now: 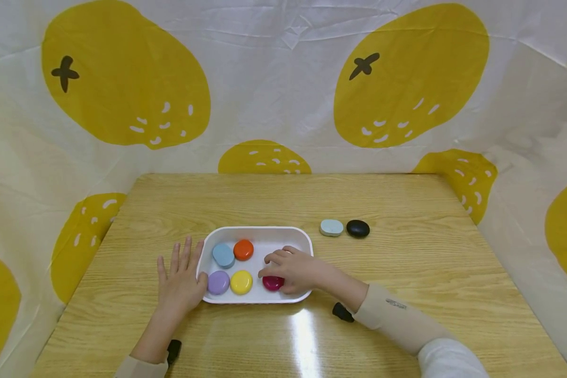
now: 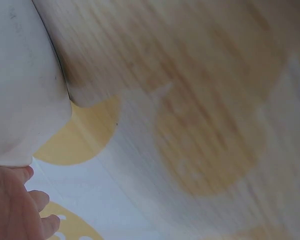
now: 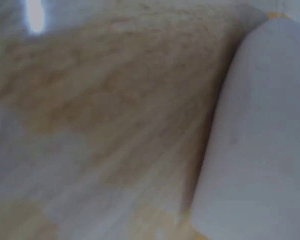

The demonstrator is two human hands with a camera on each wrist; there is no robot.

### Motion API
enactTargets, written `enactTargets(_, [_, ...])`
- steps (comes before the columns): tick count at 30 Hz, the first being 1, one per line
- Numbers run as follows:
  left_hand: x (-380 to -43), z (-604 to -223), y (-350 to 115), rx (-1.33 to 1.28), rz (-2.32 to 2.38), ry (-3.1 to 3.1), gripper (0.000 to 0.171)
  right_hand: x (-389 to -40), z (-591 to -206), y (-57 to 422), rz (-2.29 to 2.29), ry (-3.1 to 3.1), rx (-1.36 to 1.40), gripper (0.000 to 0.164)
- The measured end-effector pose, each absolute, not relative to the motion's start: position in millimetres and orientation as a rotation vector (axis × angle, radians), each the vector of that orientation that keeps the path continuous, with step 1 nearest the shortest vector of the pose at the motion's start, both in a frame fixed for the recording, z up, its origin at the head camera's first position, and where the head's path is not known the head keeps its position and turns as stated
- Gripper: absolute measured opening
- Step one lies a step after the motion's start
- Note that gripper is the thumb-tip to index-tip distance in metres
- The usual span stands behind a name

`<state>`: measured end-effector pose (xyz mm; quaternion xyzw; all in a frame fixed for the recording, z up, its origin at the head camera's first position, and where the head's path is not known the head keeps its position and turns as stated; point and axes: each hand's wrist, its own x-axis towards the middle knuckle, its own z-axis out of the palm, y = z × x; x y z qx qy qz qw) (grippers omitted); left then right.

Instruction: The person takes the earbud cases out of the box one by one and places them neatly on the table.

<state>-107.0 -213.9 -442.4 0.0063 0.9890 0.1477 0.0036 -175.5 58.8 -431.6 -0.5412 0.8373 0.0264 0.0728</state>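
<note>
A white oval-cornered tray (image 1: 264, 301) lies on the table. My left hand (image 1: 181, 283) rests against its left end, fingers straight and spread. In the left wrist view, fingertips (image 2: 40, 200) show beside the tray's white side (image 2: 25, 90). Reaching over the tray's right half, my right hand (image 1: 295, 270) has its fingers curled round a glossy magenta round piece (image 1: 272, 283), partly hidden by the hand. Elsewhere in the tray sit a light blue piece (image 1: 223, 255), an orange one (image 1: 243, 250), a purple one (image 1: 218, 282) and a yellow one (image 1: 241, 282).
Right of the tray, towards the back, a pale blue-grey oval piece (image 1: 332, 227) and a black oval one (image 1: 358, 228) lie side by side on the wooden table (image 1: 406, 273). A white cloth (image 1: 274, 68) with yellow fruit shapes hangs around the table's back and sides.
</note>
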Motion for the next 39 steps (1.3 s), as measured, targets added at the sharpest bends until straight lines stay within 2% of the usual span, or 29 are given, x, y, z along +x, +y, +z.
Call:
enactTargets(13, [-106.8,-444.5,-215.0,0.034,0.454,3.135,0.064,-170.0,-444.1,50.0,0.092,2.49,-1.691,0.042])
enactTargets(21, [-107.0,-443.9,-214.9,0.024,0.439,3.112,0.064,-175.3,-431.1,55.0,-0.074,2.55,-1.567,0.039])
enactTargets(29, [-107.1,-444.2,-214.2,0.022,0.446,3.109,0.064,-201.1,-401.9,97.0,-0.451,2.776,-1.519,0.04])
enactTargets(39, [-106.8,-443.5,-213.9,0.023,0.457,3.112,0.063,-224.7,-393.3,172.7,-0.609,3.07,-1.122,0.041])
